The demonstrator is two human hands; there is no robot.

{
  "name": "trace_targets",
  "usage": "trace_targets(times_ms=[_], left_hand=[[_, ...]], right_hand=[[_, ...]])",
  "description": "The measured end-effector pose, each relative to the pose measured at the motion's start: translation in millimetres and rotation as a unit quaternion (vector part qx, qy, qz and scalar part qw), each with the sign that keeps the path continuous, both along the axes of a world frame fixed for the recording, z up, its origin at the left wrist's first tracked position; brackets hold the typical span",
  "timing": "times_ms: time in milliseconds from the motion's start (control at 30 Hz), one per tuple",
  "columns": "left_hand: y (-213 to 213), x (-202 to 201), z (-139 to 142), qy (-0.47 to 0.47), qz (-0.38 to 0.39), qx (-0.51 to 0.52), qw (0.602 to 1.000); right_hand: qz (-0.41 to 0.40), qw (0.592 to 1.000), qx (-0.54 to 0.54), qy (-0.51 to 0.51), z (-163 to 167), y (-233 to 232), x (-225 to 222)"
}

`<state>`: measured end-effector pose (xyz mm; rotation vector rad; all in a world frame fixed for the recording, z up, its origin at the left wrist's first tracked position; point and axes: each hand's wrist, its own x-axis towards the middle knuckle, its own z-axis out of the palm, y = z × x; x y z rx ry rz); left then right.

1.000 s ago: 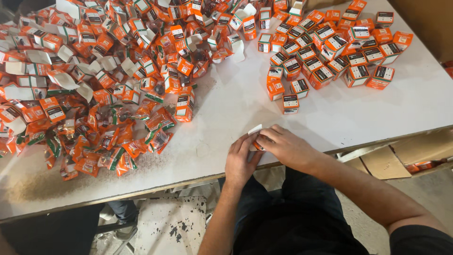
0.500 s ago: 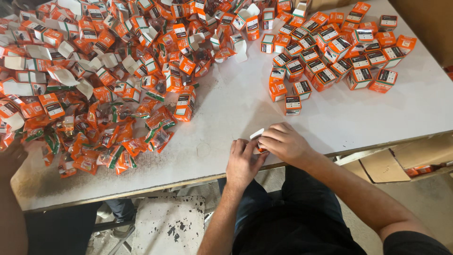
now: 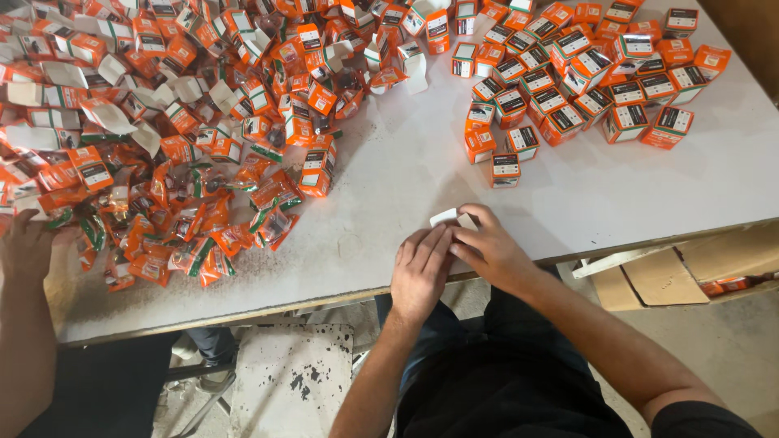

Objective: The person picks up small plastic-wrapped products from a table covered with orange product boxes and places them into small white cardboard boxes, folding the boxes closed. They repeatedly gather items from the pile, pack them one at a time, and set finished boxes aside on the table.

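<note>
I noted closed orange boxes [image 3: 584, 81] with dark labels grouped at the table's far right, and a loose heap of open boxes and orange packets [image 3: 187, 146] spread across the left. A small box [image 3: 445, 217], only its white flap showing, sat at the near edge. My left hand [image 3: 420, 272] and right hand [image 3: 491, 251] were both curled around it. The table [image 3: 389, 186] was white and scuffed. Another person's hand [image 3: 28, 243] rested at the far left. Cardboard [image 3: 665, 276] lay on the floor.
</note>
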<state>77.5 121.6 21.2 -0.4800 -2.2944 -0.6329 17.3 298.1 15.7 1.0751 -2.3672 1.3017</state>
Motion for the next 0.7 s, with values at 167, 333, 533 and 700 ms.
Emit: trace_targets(times_ms=[167,333,533,700], left_hand=[[0.9,0.5,-10.7,-0.023,0.013,-0.013,1.000],[6.1,0.7,-16.3,-0.061,0.041,0.065,0.995],[7.5,-1.5,-16.0,-0.093,0.042,0.071,0.992],[6.0,-3.4,-13.5,-0.121,0.014,0.124,0.985]], right_hand=[[-0.093,0.989,-0.107,-0.032,-10.1,-2.2,15.4],[-0.105,0.990,-0.090,0.014,-5.0,-1.0,19.1],[-0.091,0.990,-0.101,0.019,-1.7,-2.4,23.1],[-0.071,0.995,-0.019,0.060,-16.3,-4.6,7.8]])
